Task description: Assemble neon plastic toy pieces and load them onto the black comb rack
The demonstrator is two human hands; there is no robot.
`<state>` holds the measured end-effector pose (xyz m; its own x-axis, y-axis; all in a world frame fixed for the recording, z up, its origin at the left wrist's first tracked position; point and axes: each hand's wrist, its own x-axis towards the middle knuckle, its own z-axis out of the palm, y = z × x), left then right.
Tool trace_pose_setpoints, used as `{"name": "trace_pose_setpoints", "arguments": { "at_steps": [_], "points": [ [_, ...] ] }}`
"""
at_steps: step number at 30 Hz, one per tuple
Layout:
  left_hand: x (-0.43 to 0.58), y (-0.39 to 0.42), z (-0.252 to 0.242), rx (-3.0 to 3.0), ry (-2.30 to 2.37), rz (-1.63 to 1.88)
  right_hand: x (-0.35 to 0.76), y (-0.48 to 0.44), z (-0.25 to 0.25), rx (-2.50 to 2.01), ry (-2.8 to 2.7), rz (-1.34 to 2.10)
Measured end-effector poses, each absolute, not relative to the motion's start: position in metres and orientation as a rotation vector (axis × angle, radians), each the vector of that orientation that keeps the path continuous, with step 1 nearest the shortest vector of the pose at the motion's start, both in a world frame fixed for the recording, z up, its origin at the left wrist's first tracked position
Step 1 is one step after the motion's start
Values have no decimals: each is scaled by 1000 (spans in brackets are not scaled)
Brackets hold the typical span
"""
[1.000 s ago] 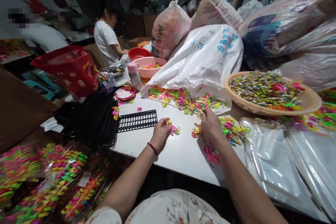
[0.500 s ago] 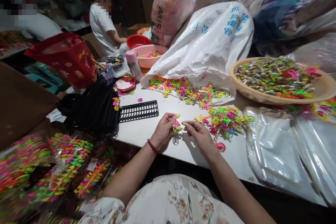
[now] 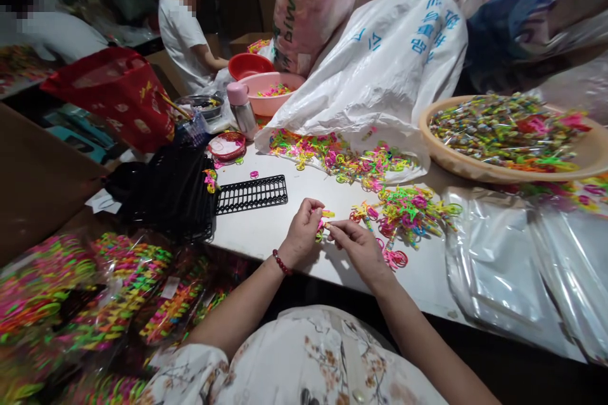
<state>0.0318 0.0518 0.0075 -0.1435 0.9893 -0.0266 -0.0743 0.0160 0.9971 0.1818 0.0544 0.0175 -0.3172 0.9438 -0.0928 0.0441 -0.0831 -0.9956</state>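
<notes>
My left hand (image 3: 303,234), with a red bead bracelet (image 3: 281,262) at its wrist, is closed around small pink, yellow and green plastic toy pieces (image 3: 319,235). My right hand (image 3: 360,248) is closed in a pinch and meets the left at these pieces; its fingertips hold a small toy part, too small to make out fully. Just right of the hands lies a heap of bright plastic toy pieces (image 3: 413,212), some with rings or loops. A black slotted rack (image 3: 251,195) lies flat on the white table (image 3: 266,228), left of my left hand.
A peach basin (image 3: 479,168) of wrapped toys stands at right, behind clear plastic bags (image 3: 494,259). A white sack (image 3: 380,57) spills pieces at the back. Black racks (image 3: 166,196) are stacked at left, above packed bags (image 3: 118,291). A co-worker (image 3: 187,44) sits beyond.
My right hand has moved slightly left, bringing its small part against the pieces in my left hand. The view has shifted a little.
</notes>
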Motion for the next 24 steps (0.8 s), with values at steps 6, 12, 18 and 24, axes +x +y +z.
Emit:
{"name": "trace_pose_setpoints", "arguments": {
  "at_steps": [6, 12, 18, 24],
  "points": [
    [36, 53, 10, 1149, 1299, 1323, 184, 51, 21, -1143, -1375, 1480],
    [41, 51, 5, 1113, 1300, 1297, 190, 54, 11, -1102, -1315, 1540],
    [41, 49, 10, 1255, 1379, 1292, 193, 53, 14, -1088, -1389, 1557],
    [43, 54, 6, 1068, 1317, 1311, 187, 45, 21, -1102, -1650, 1320]
  ]
}}
